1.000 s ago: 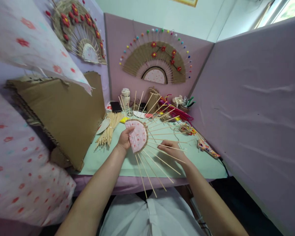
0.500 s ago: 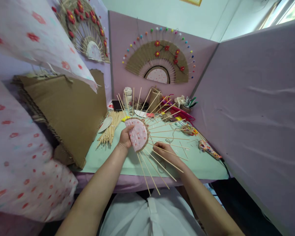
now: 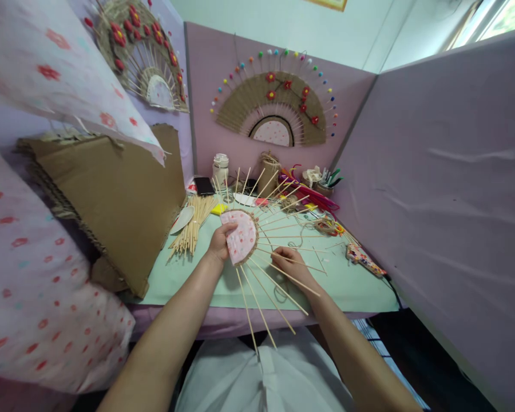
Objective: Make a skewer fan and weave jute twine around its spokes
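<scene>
My left hand (image 3: 221,242) grips the straight edge of a half-round fan base (image 3: 242,236), thumb on top of its pink floral cloth. Thin wooden sticks (image 3: 278,284) spread out from the base's curved edge, which is trimmed with brown twine. My right hand (image 3: 290,263) is closed in a pinch among the sticks on the right side. A thin strand of twine seems to run from the base to its fingertips, and a loop of twine (image 3: 280,294) shows below the hand. The fingers partly hide what they hold.
A bundle of sticks (image 3: 192,229) and a white spoon-shaped piece (image 3: 182,220) lie left, beside a cardboard sheet (image 3: 124,200). A twine spool (image 3: 268,176), jar (image 3: 220,169) and red pipe cleaners (image 3: 313,195) stand behind. A glue gun (image 3: 364,260) rests right. Finished fans (image 3: 278,109) hang on the partitions.
My right hand has moved slightly right, away from the base. The fan base has tipped a little, and its upper sticks appear shorter. My left hand keeps its hold.
</scene>
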Motion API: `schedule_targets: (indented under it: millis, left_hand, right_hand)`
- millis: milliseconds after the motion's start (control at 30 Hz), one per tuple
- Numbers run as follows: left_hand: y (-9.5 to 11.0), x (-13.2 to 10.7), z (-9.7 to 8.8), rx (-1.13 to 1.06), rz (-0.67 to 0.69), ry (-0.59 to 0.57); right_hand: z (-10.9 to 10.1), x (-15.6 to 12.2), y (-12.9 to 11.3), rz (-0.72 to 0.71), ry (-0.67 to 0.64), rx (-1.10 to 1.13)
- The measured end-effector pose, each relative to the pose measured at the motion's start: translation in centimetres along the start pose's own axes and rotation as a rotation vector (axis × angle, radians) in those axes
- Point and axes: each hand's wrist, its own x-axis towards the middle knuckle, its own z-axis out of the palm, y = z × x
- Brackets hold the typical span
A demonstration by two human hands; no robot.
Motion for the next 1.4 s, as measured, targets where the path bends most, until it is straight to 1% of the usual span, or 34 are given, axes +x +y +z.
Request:
schedule_targets:
  millis: [67, 133, 233, 333, 500, 600, 700, 800, 867, 933, 1033, 1133, 1233, 1300, 1400]
  left_hand:
    - [-0.2, 0.2, 0.1, 0.003, 0.007, 0.095]
    - [-0.4, 0.5, 0.2, -0.022, 0.028, 0.123]
    - [-0.5, 0.6, 0.4, -0.069, 0.05, 0.1]
    - [-0.5, 0.5, 0.4, -0.075, 0.049, 0.076]
    - [-0.2, -0.1, 0.2, -0.022, 0.01, -0.055]
    - [-0.2, -0.5, 0.3, -0.003, -0.005, -0.091]
    - [-0.2, -0.5, 0.3, -0.017, -0.004, -0.081]
    - [-0.2, -0.4, 0.4, -0.039, 0.011, -0.009]
    - [-0.2, -0.3, 0.5, -0.043, 0.031, 0.053]
    - [-0.2, -0.2, 0.6, -0.042, 0.042, 0.088]
    - [-0.1, -0.1, 0.7, -0.025, 0.03, 0.094]
    - [-0.2, -0.1, 0.7, 0.006, 0.0, 0.084]
    - [-0.3, -0.2, 0.7, 0.036, -0.028, 0.084]
    - [-0.3, -0.2, 0.6, 0.05, -0.034, 0.092]
    - [-0.4, -0.1, 0.6, 0.046, -0.029, 0.084]
  right_hand:
    - [-0.1, -0.1, 0.0, -0.001, -0.014, 0.006]
    - [-0.2, -0.3, -0.2, -0.007, -0.03, -0.016]
    - [-0.4, -0.5, -0.6, 0.001, -0.037, -0.077]
    - [-0.3, -0.6, -0.9, -0.013, -0.027, -0.072]
    - [-0.4, -1.0, -1.2, -0.003, -0.01, 0.018]
    - [-0.7, -1.5, -2.0, 0.006, 0.004, 0.031]
    - [-1.1, -2.0, -2.7, 0.059, -0.004, 0.069]
    - [-1.7, -2.1, -2.6, 0.092, -0.022, 0.103]
    - [-2.6, -1.9, -2.2, 0.083, -0.054, 0.119]
    - [-3.9, -1.6, -1.8, 0.07, -0.061, 0.158]
    - [-6.5, -1.2, -1.7, 0.077, 0.047, 0.285]
    - [-9.2, -0.9, -2.9, 0.08, 0.146, 0.391]
    - [-11.0, -0.7, -4.9, 0.042, 0.183, 0.411]
    - [-11.6, -0.7, -6.0, 0.002, 0.187, 0.399]
    - [-11.6, -0.9, -7.2, -0.088, 0.203, 0.348]
